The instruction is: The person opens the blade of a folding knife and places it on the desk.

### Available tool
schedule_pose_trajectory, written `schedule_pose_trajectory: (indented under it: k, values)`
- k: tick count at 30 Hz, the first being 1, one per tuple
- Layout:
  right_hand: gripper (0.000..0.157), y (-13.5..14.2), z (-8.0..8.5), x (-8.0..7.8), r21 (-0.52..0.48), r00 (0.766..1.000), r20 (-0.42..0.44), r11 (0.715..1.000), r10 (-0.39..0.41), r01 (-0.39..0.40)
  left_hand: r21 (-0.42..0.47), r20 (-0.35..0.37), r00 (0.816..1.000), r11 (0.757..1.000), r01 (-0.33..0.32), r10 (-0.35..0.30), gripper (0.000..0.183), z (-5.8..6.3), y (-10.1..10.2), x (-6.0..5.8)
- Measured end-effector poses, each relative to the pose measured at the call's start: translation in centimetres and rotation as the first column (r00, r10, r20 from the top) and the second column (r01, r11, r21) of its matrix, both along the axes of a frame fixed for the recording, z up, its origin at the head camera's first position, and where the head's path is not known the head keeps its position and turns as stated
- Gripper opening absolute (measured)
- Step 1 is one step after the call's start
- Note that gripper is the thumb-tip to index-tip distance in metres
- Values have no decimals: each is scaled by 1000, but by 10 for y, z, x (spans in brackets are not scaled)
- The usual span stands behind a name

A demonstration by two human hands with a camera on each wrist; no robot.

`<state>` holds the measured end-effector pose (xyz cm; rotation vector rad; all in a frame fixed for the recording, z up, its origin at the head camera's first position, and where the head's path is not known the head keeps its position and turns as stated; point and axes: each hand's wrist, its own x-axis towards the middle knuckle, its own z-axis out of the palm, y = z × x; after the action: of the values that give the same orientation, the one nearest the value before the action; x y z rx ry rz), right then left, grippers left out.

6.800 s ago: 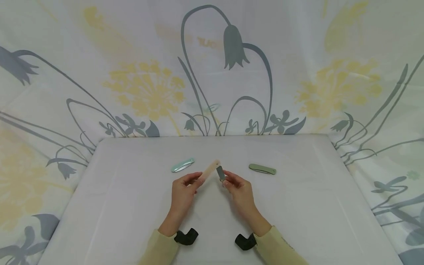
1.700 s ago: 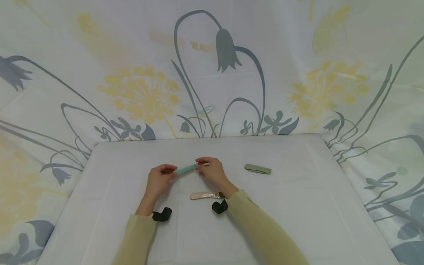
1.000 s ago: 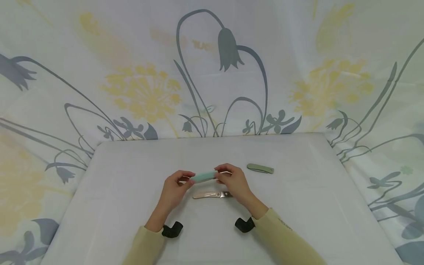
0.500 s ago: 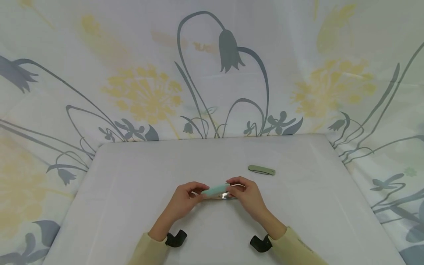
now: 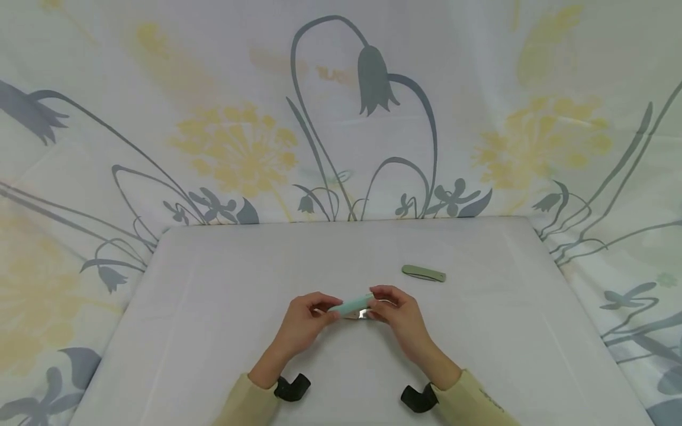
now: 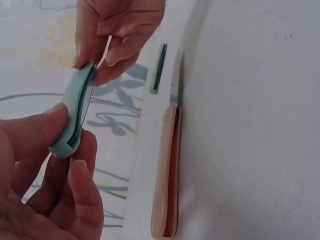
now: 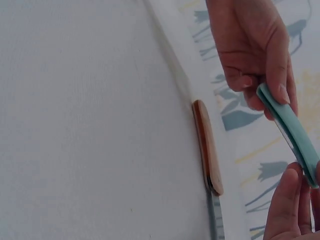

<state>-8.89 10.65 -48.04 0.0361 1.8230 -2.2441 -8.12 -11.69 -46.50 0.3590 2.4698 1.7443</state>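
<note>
Both hands hold a mint-green folding knife (image 5: 351, 306) by its ends, raised off the table. My left hand (image 5: 303, 322) pinches its left end between thumb and fingers; my right hand (image 5: 403, 316) pinches the right end. In the left wrist view the handle's slot shows, with a thin strip of the blade (image 6: 87, 102) along it, mostly folded in. Below lies a pale pink folding knife (image 6: 165, 170) with its blade (image 7: 216, 215) swung out, partly hidden by the mint knife in the head view. A folded olive-green folding knife (image 5: 423, 273) lies beyond my right hand.
A white-covered table (image 5: 213, 278) carries everything. Behind and beside it hangs a white curtain (image 5: 330, 130) printed with grey and yellow flowers. Black wrist mounts (image 5: 293, 387) sit by both cuffs.
Earlier both hands held the pink knife, blade partly out; it now lies on the table. They have since taken up the mint knife from the left and brought it nearer, over the pink one.
</note>
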Motion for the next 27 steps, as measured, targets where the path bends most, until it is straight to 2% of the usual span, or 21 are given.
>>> schedule_pose_trajectory:
  k: [2,6,12,17,22,27]
  values:
    - [41,-4,-4,1,-30,999,38,999,-9,11,30,-5,999,999,-36,37,17,-11,1,-3]
    - [39,-15,-7,5,-88,996,89,996,-2,10,85,24,994,991,-106,104,17,-8,9,-1]
    - [37,-30,-8,10,-175,992,124,983,-37,58,166,64,987,974,-157,149,21,16,24,7]
    - [34,-36,-7,9,-176,987,122,977,-100,121,177,98,976,961,-211,196,19,24,29,10]
    - [30,-39,-8,8,-154,980,111,971,-165,181,167,132,968,958,-232,212,19,24,31,9]
    - [30,-38,-7,7,-82,981,60,978,-186,190,138,111,968,961,-239,225,19,26,31,8]
